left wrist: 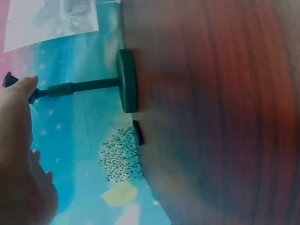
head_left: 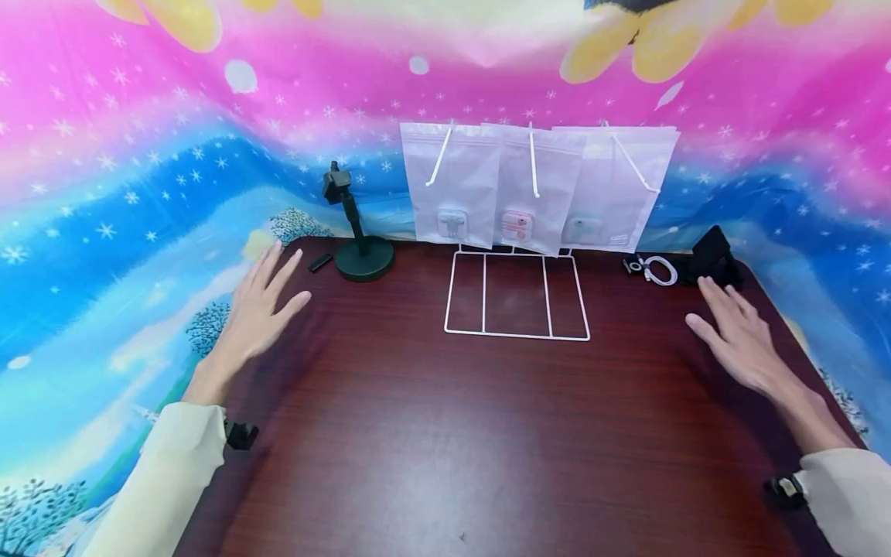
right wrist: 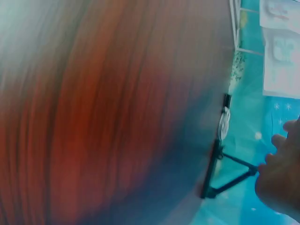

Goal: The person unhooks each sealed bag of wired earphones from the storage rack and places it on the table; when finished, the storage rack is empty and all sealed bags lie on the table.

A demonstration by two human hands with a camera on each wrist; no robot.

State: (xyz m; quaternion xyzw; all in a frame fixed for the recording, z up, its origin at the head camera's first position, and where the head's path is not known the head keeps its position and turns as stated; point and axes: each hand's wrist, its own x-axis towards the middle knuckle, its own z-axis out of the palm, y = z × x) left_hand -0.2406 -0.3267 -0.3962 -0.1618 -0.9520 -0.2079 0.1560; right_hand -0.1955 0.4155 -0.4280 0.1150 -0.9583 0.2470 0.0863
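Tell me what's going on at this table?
A person has both hands open and is holding nothing. The left hand is near the round-based stand, and the right hand is near the black folding stand and coiled white cable. Between them, at the back of the table, pale bags hang from a white wire rack.

Your left sleeve (head_left: 162, 476) and right sleeve (head_left: 852, 495) are cream, with soft creases. A small black device (head_left: 241, 435) shows at your left cuff, and another black unit (head_left: 784, 493), marked by a pale patch, at your right.
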